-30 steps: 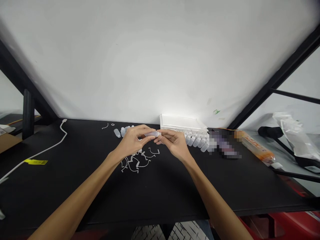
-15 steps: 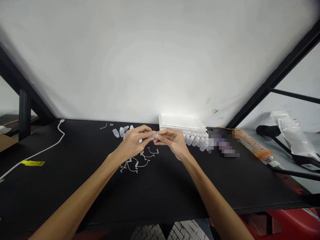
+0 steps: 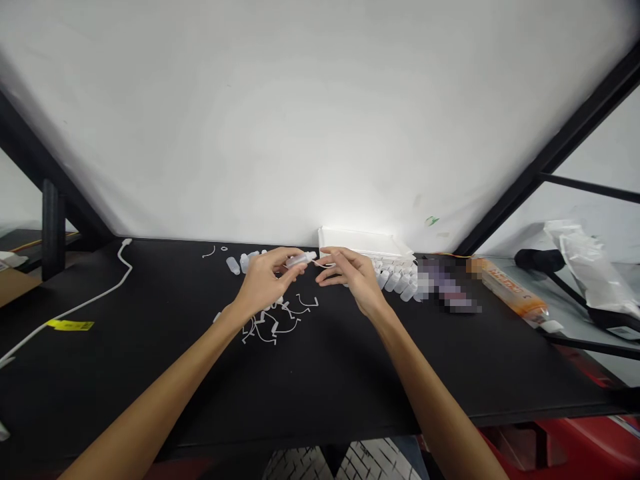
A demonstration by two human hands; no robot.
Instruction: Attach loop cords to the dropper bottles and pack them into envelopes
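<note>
Bottle, just one, sits in the left hand.

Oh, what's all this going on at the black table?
A person's left hand is holding a small translucent bottle, its narrow end toward the right hand. The right hand is close by; whether it grips anything is hard to tell. Thin white pieces lie loose on the black table, with more bottles to both sides.

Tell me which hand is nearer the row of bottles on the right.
Right. The right hand is just left of the row of bottles; the left hand is farther left, holding another bottle.
</note>
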